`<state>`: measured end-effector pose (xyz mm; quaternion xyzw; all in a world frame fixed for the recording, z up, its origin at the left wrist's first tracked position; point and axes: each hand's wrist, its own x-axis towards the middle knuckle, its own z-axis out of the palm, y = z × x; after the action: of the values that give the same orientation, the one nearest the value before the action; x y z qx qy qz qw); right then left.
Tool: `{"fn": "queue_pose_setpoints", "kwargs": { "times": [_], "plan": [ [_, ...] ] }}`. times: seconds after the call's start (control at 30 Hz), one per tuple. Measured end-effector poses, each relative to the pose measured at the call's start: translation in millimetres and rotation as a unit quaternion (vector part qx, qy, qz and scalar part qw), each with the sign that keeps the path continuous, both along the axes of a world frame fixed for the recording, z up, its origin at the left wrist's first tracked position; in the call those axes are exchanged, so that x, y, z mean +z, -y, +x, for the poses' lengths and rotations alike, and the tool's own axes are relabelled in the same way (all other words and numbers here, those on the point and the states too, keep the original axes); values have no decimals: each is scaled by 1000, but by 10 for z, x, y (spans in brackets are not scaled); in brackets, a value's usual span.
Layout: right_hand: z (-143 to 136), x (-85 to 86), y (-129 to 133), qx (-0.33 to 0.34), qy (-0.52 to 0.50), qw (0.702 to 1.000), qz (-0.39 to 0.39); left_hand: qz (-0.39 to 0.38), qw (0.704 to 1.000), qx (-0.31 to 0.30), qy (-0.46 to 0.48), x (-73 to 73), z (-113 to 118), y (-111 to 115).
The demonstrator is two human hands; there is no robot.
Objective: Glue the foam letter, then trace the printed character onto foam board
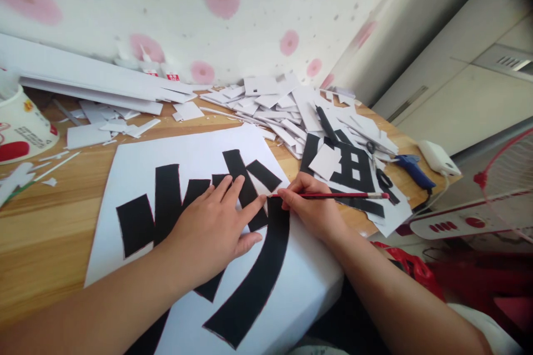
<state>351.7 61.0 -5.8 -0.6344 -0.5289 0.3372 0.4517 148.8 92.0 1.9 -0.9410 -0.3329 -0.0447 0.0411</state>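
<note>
A large white sheet (137,166) lies on the wooden table, with black cut-out shapes on it. My left hand (216,222) rests flat over the middle shapes, fingers spread. A red pencil (333,196) is pinched in my right hand (312,205). Its tip touches near the upper end of a long curved black piece (266,272), close to my left index fingertip. Thin reddish lines run along the edges of the black shapes. Part of the black cut-out is hidden under my left hand and forearm.
White scraps (266,105) pile up at the back. Long white boards (83,75) and a paper bucket (25,122) are at the left. To the right lie another black cut-out (353,166), scissors (383,178), a blue glue gun (415,171) and a white box (439,157).
</note>
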Motion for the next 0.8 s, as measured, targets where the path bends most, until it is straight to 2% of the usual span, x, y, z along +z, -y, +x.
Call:
{"fn": "queue_pose_setpoints", "kwargs": {
  "times": [0.13, 0.27, 0.8],
  "plan": [
    [0, -5, 2, -6, -29, 1000, 0, 4, 1000, 1, 6, 13, 8, -11],
    [15, -15, 10, -50, -91, 994, 17, 14, 1000, 2, 6, 8, 8, -15],
    [-10, 44, -11, -27, 26, 999, -3, -14, 1000, 8, 16, 2, 4, -7]
  ]
}}
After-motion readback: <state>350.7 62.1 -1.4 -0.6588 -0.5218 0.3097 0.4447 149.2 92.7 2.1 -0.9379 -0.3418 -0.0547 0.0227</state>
